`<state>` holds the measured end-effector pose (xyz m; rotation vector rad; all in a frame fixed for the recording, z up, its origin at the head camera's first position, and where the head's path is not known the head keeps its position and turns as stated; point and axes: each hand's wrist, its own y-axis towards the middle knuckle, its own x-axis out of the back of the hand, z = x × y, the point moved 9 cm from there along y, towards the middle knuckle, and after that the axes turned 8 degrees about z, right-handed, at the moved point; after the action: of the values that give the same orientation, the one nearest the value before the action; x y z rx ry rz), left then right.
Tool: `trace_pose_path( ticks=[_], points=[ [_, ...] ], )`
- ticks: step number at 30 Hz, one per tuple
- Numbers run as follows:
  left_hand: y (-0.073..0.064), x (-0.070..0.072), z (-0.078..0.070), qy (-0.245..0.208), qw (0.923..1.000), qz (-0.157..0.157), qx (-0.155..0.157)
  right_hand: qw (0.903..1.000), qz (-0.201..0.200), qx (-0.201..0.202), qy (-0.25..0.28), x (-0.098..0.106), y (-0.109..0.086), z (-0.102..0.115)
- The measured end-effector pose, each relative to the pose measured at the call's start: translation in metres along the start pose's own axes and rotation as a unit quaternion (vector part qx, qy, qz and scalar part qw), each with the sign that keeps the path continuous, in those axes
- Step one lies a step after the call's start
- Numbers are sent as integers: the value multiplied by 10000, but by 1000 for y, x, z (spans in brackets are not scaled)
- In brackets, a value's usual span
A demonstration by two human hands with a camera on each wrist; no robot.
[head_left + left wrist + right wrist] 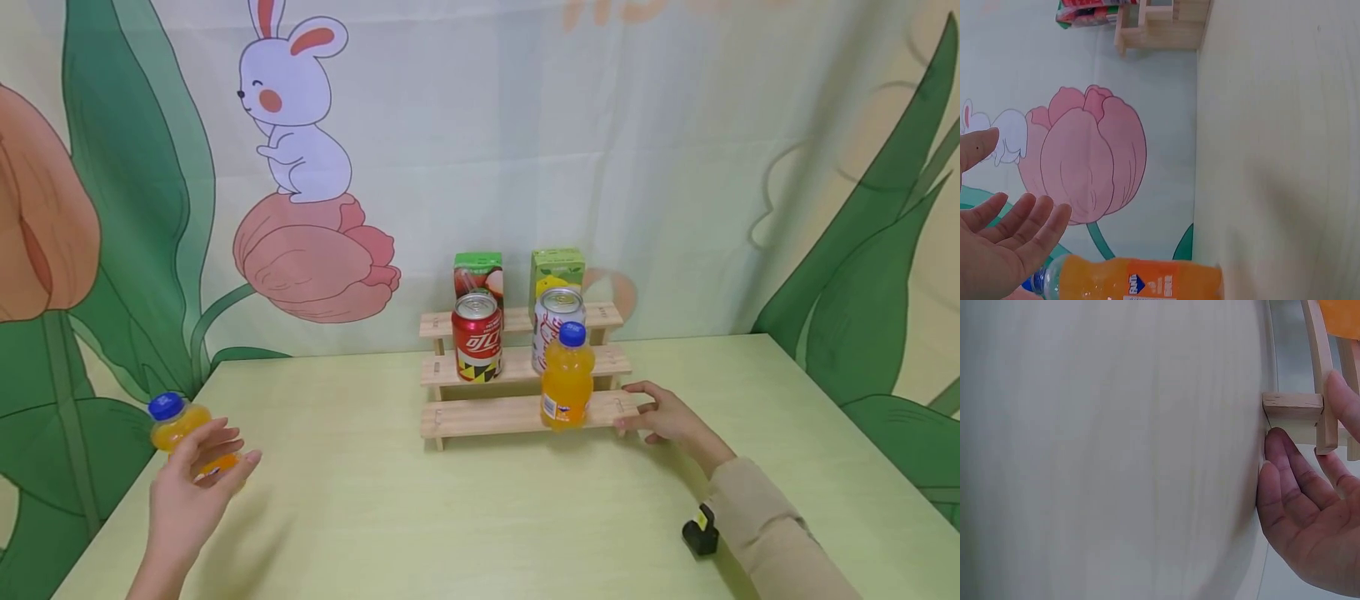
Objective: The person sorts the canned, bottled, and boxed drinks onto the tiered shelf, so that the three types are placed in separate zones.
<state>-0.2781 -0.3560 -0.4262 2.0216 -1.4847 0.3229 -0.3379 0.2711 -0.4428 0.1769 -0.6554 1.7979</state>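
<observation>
My left hand (pixel 191 483) is beside an orange drink bottle (pixel 180 423) with a blue cap, its fingers loosely spread and partly covering the bottle. In the left wrist view the bottle (pixel 1141 278) stands beyond the relaxed fingers, its base at the tabletop. With thumb in front and fingers behind, my right hand (pixel 667 417) grips the right end of the lowest step of a three-step wooden stand (pixel 480 419). A second orange drink bottle (pixel 567 383) stands on that step. A red cola can (pixel 477 337) and a white-silver cola can (pixel 553 317) occupy the middle step.
Two juice cartons, one with red fruit (pixel 477 271) and one with yellow fruit (pixel 557 267), stand on the top step. A small black object (pixel 701 533) lies by the right sleeve (pixel 772 525). Behind the pale table (pixel 352 517) hangs a printed curtain (pixel 450 125).
</observation>
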Motion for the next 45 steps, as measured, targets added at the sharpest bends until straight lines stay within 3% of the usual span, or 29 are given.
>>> trace_pose_path(
  ticks=[2, 5, 8, 12, 18, 26, 32, 38, 45],
  points=[
    [-3, 8, -10, -60, 9999, -74, 39, 10000, 9, 19, 4, 0, 0, 0],
    [-14, 24, -50, -407, 9987, -173, 246, 10000, 31, 42, -2, 0, 1, -1],
    [-26, 42, -88, -573, 9951, -446, 666, 10000, 24, 31, 15, 0, 1, -1],
    [-34, 61, -103, -549, 9882, -888, 1123, 10000, 5, 40, -24, 0, 0, 1],
    [-37, 77, -95, -500, 9802, -1294, 1414, 9999, 0, 43, -99, 0, -1, 2],
    [-38, 84, -76, -167, 9751, -1390, 1721, 10000, 4, -20, -97, 0, -2, 1],
    [-32, 83, -50, -130, 9688, -1158, 2186, 10000, 19, -5, -63, 0, -1, 2],
    [-18, 77, -10, -257, 9731, -774, 2155, 10000, 51, -13, -45, 1, -1, 2],
    [-2, 65, 12, -150, 9724, -293, 2312, 10000, 65, -27, -39, 0, -1, 0]
  ],
)
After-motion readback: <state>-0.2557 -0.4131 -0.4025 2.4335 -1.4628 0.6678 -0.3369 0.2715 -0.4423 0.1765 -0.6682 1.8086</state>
